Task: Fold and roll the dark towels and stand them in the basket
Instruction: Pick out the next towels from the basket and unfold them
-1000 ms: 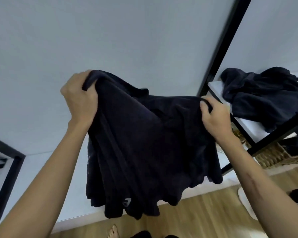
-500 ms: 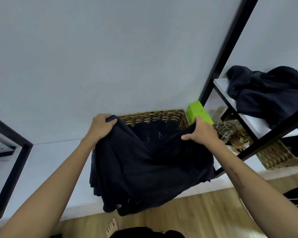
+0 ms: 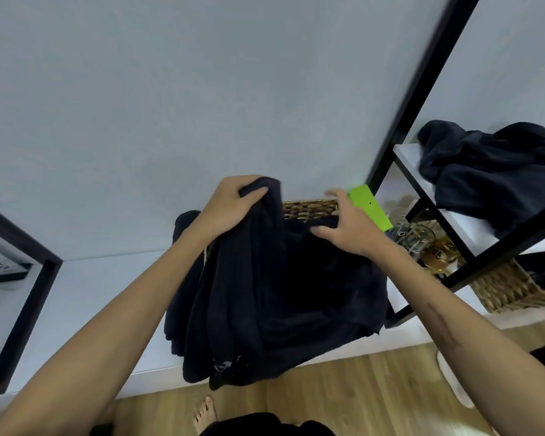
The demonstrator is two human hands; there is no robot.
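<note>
Left grip [image 3: 230,202] bunches soft, ribbed-looking dark towel [image 3: 277,297].

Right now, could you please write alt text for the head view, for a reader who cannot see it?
A person's left hand grips a dark towel bunched over a wicker basket, while the right hand rests on its other edge. More dark towels lie heaped on a shelf to the right.
</note>
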